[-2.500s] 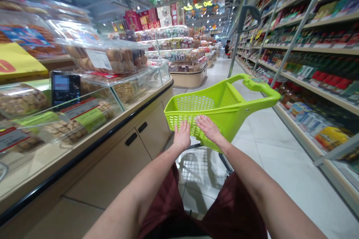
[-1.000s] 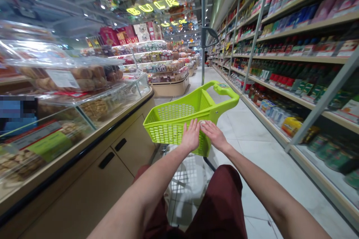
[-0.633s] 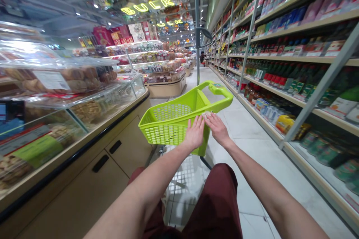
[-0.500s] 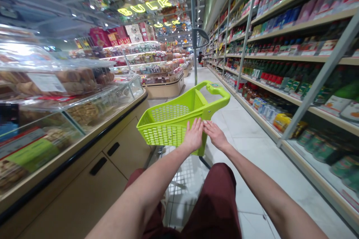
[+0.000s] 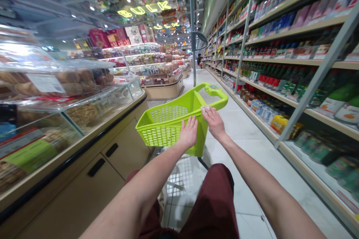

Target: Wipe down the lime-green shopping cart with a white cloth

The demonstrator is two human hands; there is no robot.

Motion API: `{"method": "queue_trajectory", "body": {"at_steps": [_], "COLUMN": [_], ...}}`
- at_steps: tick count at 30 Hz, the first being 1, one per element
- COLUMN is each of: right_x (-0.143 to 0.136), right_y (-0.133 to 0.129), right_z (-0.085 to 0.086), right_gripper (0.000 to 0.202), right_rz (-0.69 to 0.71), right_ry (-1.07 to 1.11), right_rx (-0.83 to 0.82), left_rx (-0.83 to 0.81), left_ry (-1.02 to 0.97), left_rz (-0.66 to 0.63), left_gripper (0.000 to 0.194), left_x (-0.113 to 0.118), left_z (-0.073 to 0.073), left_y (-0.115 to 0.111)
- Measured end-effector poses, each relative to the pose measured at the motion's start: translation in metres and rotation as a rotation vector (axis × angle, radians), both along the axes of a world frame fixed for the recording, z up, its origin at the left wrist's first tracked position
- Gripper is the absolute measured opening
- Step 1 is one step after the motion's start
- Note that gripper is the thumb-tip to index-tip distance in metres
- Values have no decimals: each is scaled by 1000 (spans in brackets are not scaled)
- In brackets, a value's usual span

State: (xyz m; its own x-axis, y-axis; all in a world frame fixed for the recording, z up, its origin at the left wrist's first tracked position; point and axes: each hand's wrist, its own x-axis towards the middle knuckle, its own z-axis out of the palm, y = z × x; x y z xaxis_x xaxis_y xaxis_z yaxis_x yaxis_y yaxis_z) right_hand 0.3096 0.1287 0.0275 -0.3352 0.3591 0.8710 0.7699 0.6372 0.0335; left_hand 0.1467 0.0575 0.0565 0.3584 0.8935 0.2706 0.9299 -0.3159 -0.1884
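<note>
A bright green plastic shopping cart (image 5: 165, 132) with a perforated basket stands just ahead of my knees. Its handle (image 5: 222, 98) points to the right. My left hand (image 5: 189, 131) lies flat against the side of the cart, fingers stretched and somewhat apart. Higher up, near the base of the handle, my right hand (image 5: 214, 122) presses a small whitish wipe (image 5: 206, 108) onto the cart. Most of that wipe is hidden under the fingers, so its full shape does not show.
On the left runs a bulk-food counter (image 5: 120, 119) with clear covers and packaged baked goods. Tall shelves (image 5: 280, 59) of bottles and cans line the right. A grey metal post (image 5: 193, 55) rises behind the cart. Far down the aisle is a person (image 5: 199, 59).
My right hand has moved up along the cart toward the handle, and the whitish wipe now shows under it. My left hand has shifted slightly left, away from the right hand.
</note>
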Motion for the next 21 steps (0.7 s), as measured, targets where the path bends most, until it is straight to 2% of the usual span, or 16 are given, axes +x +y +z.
{"method": "queue_trajectory", "body": {"at_steps": [3,5,7,10,13,15,21], "right_x": [-18,-19,-13,0,1,-10,-67], "right_y": [-10,-12,-11,-1,7,7,-8], "right_z": [-13,-11,1,24,34,28,-16], "right_gripper": [39,40,43,44,43,42,41], "right_rz": [86,121,90,-48,-94,-60,64], "right_ry": [-145,-186,-116,70,77,1,-214], "right_rx": [-44,-43,-14,45,40,9,-105], "left_rx": [-25,-38,-35,-33,-41,-33,-21], "left_ry": [2,-3,-7,-21,-45,-59,-68], "left_rz": [37,67,91,116,128,125,135], "left_gripper": [66,66,67,67,66,64,64], "left_x": [-11,-20,-29,-39,-42,-42,-51], "left_z": [0,-2,-4,-8,-11,-11,-11], "left_y": [-1,0,0,-1,-4,-6,-15]}}
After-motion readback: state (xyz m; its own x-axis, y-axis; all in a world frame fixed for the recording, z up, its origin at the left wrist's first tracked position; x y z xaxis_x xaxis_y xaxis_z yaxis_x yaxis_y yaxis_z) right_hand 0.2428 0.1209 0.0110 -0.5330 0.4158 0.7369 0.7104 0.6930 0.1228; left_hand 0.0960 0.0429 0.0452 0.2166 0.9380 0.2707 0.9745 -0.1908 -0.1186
